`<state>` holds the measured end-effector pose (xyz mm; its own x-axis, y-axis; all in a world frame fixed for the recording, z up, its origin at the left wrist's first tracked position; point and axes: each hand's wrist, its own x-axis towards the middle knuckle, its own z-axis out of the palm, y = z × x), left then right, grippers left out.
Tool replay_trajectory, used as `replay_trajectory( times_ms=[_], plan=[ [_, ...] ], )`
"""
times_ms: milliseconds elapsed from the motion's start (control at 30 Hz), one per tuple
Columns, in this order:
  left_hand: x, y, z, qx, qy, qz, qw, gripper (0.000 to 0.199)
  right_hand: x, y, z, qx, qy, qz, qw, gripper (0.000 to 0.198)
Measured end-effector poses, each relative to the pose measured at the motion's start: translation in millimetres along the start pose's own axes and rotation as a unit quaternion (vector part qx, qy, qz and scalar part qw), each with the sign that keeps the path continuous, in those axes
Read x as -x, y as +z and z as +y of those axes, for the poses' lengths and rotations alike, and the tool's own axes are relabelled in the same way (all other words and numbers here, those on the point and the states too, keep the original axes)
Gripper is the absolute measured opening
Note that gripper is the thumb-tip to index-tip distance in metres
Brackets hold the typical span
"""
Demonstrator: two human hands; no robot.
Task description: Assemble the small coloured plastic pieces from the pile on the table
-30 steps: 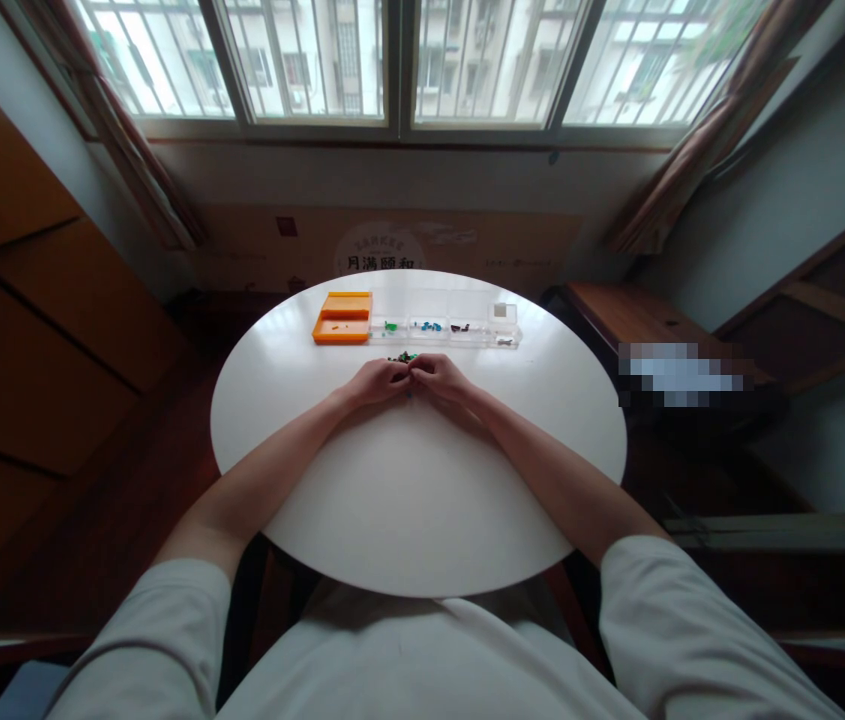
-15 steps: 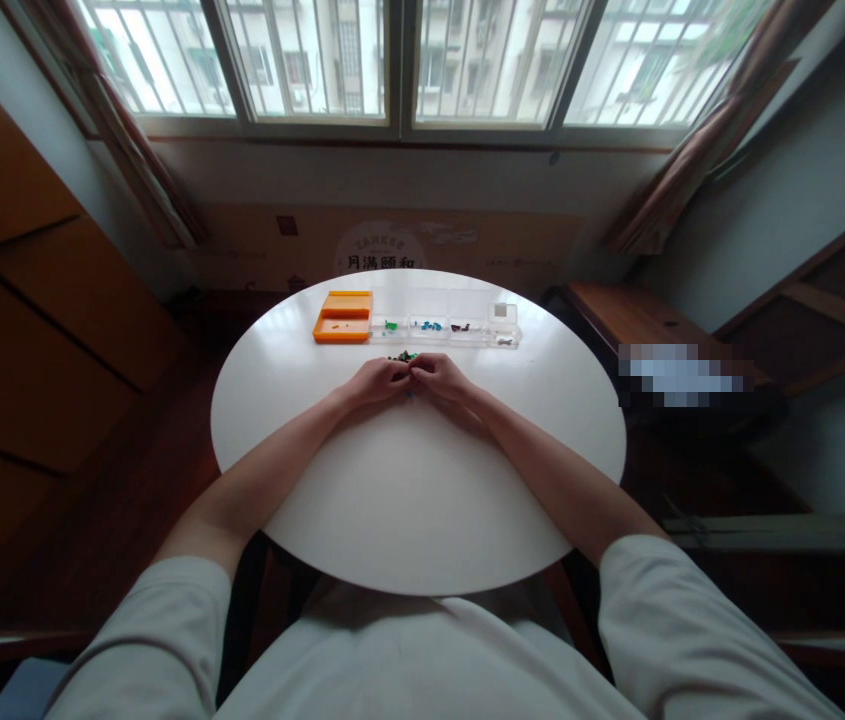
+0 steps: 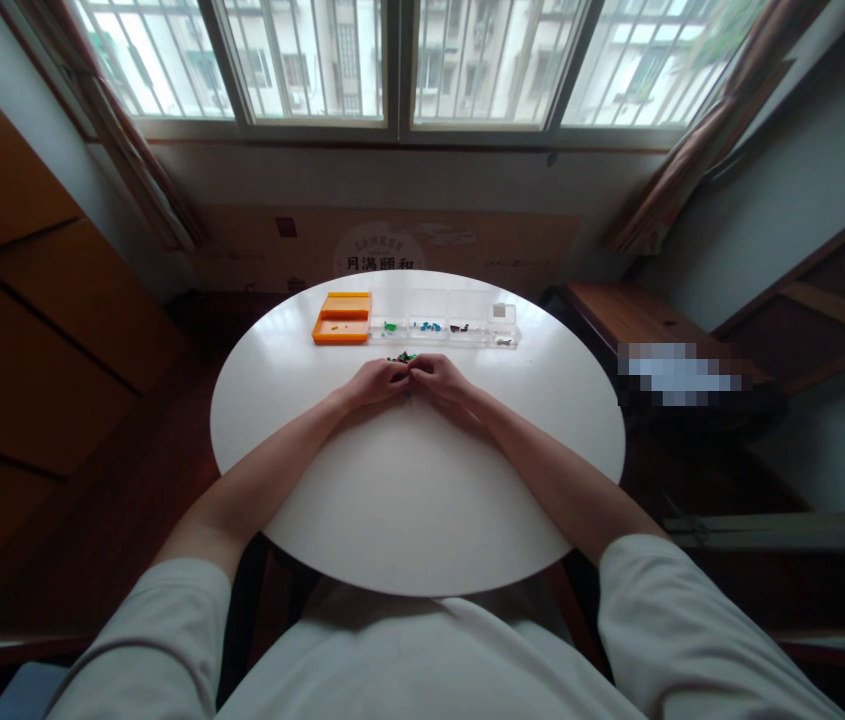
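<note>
left fingers (image 3: 396,377) meet right fingers (image 3: 423,368), curled; i can't tell what's gripped; best pinch lightly, clear of pieces (image 3: 402,357) just beyond.

Looks like home rm, curtains (image 3: 122,150), barred window (image 3: 399,70) w/ bldg (image 3: 343,55) outside, brown cabinet (image 3: 54,310), rd table (image 3: 422,490)

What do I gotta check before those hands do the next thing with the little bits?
1. Orange box open: ok.
2. Clear plastic boxes keep green, blue and dark brown bits apart: ok.
3. Green-and-dark pile just beyond the hands on the white table: ok.
4. Left hand and right hand close together: ok.
5. What they pinch: cannot tell, too small.
</note>
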<state>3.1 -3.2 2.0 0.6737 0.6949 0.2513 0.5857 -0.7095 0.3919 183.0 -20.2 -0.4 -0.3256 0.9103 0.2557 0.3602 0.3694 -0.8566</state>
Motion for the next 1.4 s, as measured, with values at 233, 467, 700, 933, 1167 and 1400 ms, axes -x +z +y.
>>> replay_trajectory(
  times_ms=[233,467,700,933,1167,1400],
  plan=[
    [0.3,0.1,0.0,0.003,-0.003,-0.003,1.000,0.038,0.0,0.4,1.1,0.000,-0.007,0.003,1.000,0.020],
    [-0.1,0.0,-0.2,0.004,0.002,-0.005,1.000,0.037,0.0,0.6,0.9,0.001,-0.009,0.005,1.000,0.020],
    [0.4,-0.4,0.8,0.007,0.000,-0.001,1.000,0.037,-0.1,0.9,1.5,-0.005,-0.008,0.005,1.000,0.020],
    [0.0,0.1,0.1,0.005,-0.005,-0.002,1.000,0.037,-0.1,0.4,2.8,0.004,-0.016,0.004,1.000,0.021],
    [0.0,0.1,-0.2,-0.001,-0.002,-0.001,1.000,0.039,-0.6,0.5,3.2,0.004,-0.013,0.007,1.000,0.020],
    [-0.4,1.4,-1.3,0.008,0.000,0.002,1.000,0.039,-1.1,1.5,4.0,-0.008,-0.012,0.007,1.000,0.019]
  ],
)
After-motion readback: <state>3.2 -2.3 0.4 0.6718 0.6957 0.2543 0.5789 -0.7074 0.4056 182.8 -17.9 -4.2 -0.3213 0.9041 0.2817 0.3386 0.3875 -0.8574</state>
